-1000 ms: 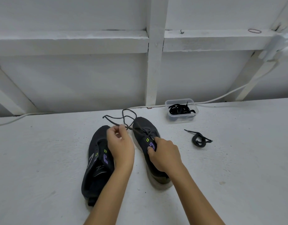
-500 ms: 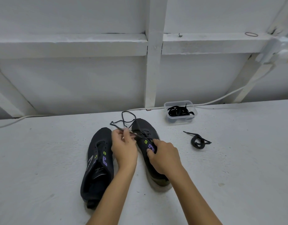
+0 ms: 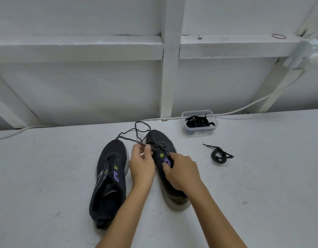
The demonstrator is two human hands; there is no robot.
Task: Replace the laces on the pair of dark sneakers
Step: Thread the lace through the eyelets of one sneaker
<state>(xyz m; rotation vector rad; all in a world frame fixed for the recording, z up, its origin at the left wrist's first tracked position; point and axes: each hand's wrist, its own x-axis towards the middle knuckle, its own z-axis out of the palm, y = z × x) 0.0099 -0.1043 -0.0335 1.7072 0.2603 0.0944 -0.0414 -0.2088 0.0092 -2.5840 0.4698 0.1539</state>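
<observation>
Two dark sneakers with purple and green marks lie toes away on the white table. The left sneaker (image 3: 110,176) has bare eyelets and no lace. The right sneaker (image 3: 160,140) has a dark lace (image 3: 136,130) running through its front eyelets and looping off past the toe. My left hand (image 3: 142,163) pinches that lace between the two shoes. My right hand (image 3: 179,170) grips the right sneaker's upper, thumb by the purple mark, and hides its middle part.
A clear plastic tub (image 3: 199,123) with several black laces stands behind the right shoe. A loose coiled black lace (image 3: 219,154) lies to the right. A white cable (image 3: 244,108) runs along the wall's foot. The white wooden wall frame rises behind.
My left hand has moved right, closer to the right sneaker, carrying the lace with it, and the loop beyond the toes has changed shape. My right hand stays on the shoe.
</observation>
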